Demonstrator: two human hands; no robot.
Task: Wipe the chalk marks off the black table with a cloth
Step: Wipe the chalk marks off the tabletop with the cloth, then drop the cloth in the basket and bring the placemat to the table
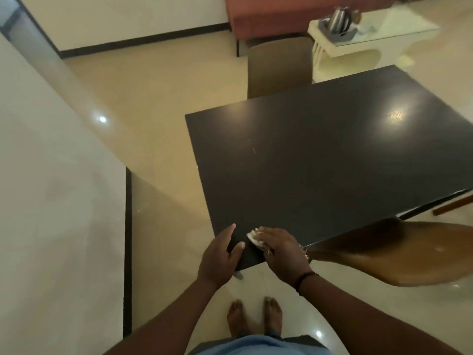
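Cloth [254, 238]: pale, bunched under right hand [281, 252] fingers [266, 233], mostly hidden. Left hand [220, 257]: fingers straight, together, resting on desk [320, 155] corner. Chalk marks [253, 149]: faint, barely discernible.

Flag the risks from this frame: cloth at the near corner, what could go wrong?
1. The right hand presses the cloth at the near corner of the black table; a stroke could run off the edge.
2. Faint chalk marks sit further in, away from the cloth, and might get missed.
3. The left hand rests on the corner, so it may block the wipe path.
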